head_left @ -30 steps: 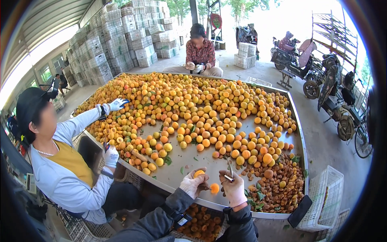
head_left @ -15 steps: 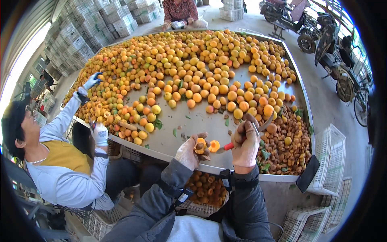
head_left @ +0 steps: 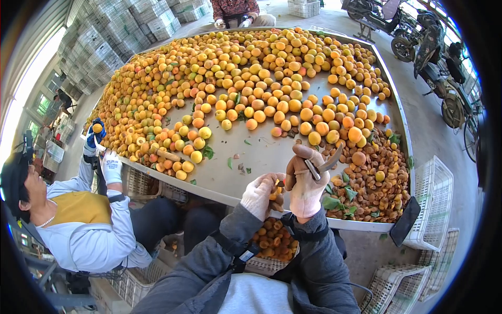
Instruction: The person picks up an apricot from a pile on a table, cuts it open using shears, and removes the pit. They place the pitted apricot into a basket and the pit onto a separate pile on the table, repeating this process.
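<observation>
My left hand (head_left: 264, 196), in a whitish glove with brown-stained fingers, is closed around an apricot (head_left: 275, 194) whose orange flesh shows between the fingers. Right beside it, my gloved right hand (head_left: 307, 183) grips a curved knife (head_left: 333, 158). Its hooked metal blade points up and to the right, and the handle is hidden in my fist. Both hands are above the near edge of a metal-topped table (head_left: 251, 154). Under them, below the table edge, a crate holds opened apricots (head_left: 274, 240).
Whole apricots (head_left: 251, 78) cover the table's far and left parts. Brown pits (head_left: 374, 193) and leaves lie at its right corner, where a dark flat panel (head_left: 405, 221) sticks out. A co-worker (head_left: 78, 209) sits at left, another person across. White crates (head_left: 429, 204) stand at right.
My hands have come together, and the split apricot is now mostly hidden between them. The co-worker at left has drawn an arm back from the pile with an apricot.
</observation>
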Demonstrator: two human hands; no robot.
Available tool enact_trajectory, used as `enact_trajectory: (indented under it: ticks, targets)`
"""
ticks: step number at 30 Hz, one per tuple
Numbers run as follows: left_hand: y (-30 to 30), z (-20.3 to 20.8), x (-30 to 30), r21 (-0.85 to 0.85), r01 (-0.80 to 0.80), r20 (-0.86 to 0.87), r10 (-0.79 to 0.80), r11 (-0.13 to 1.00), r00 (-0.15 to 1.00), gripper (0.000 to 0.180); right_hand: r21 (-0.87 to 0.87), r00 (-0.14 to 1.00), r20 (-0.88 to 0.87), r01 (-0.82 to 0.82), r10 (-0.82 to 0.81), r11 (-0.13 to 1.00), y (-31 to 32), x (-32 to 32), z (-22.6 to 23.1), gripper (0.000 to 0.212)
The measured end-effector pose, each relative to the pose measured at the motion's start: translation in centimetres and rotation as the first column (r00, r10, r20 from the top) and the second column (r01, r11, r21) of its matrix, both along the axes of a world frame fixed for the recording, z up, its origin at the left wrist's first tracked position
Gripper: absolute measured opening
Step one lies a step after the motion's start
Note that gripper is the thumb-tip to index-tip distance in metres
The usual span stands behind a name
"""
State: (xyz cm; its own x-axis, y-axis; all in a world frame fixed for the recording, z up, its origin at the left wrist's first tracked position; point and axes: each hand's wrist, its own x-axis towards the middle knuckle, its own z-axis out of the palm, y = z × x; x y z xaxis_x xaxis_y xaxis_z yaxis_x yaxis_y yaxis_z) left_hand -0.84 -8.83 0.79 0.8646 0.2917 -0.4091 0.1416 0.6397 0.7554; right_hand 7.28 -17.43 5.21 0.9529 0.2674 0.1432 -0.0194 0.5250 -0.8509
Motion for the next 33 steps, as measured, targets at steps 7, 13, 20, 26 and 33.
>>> enact_trajectory:
  ticks: [7,13,20,26,33]
  targets:
    - [1.7,0.0,-0.8,0.198,-0.028,-0.016,0.032,0.980,0.999,0.054,0.317,0.847,-0.502,-0.008,0.174,0.949,2.5,3.0,-1.6,0.010]
    - [-0.2,-4.2,3.8,-0.059,-0.017,-0.017,0.016,0.998,1.000,0.039,0.276,0.820,-0.572,0.212,-0.017,0.937,-1.6,5.2,-4.4,0.016]
    - [2.6,-2.7,3.3,0.046,-0.324,0.105,0.318,0.945,0.942,0.042,-0.556,0.885,0.416,0.065,0.210,0.829,0.6,4.9,-7.5,0.027]
    - [3.8,-4.4,3.8,-0.044,-0.374,0.309,0.369,0.926,0.877,0.032,-0.760,0.722,0.452,0.004,0.523,0.650,3.2,1.0,-5.9,0.018]
    - [1.8,-2.3,3.1,0.166,-0.264,0.142,0.242,0.950,0.960,0.032,-0.545,0.862,0.231,-0.269,0.451,0.794,2.4,3.3,-12.3,0.014]
